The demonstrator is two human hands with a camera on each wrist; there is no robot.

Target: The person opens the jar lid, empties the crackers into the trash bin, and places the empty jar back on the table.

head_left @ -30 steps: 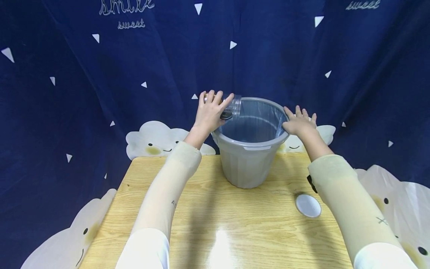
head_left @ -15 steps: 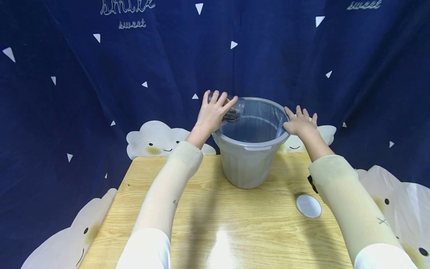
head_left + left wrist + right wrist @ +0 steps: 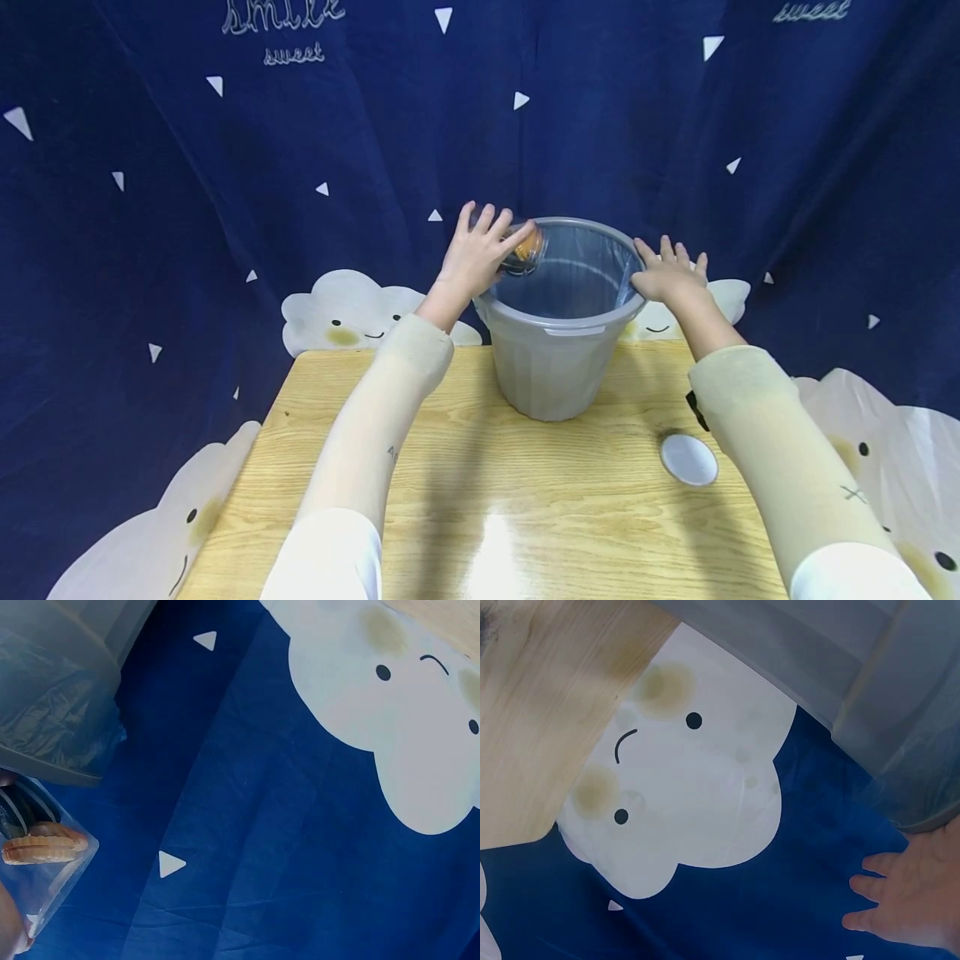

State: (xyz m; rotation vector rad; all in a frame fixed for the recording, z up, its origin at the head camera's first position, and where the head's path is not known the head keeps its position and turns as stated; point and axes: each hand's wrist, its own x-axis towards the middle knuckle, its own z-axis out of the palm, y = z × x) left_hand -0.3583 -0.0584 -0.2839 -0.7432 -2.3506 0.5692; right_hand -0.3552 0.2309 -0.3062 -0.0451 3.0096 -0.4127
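My left hand (image 3: 474, 257) grips a clear jar (image 3: 536, 247), tipped on its side with its mouth over the left rim of a grey bin (image 3: 549, 367). An orange-brown biscuit-like piece (image 3: 45, 846) and dark rounds with pale stripes (image 3: 26, 808) show inside the jar in the left wrist view. My right hand (image 3: 669, 273) rests on the bin's right rim with its fingers spread and straight. A thin translucent liner bag (image 3: 581, 250) lines the bin and folds over its edge.
A white round lid (image 3: 688, 459) lies on the wooden table (image 3: 570, 517), right of the bin. The bin stands near the table's far edge. Behind hangs a dark blue curtain (image 3: 375, 150) with white triangles and cloud prints.
My left hand has shifted slightly right with the jar and tilted its mouth further down into the bin. Orange-brown contents now show near the mouth. My right hand stays on the rim.
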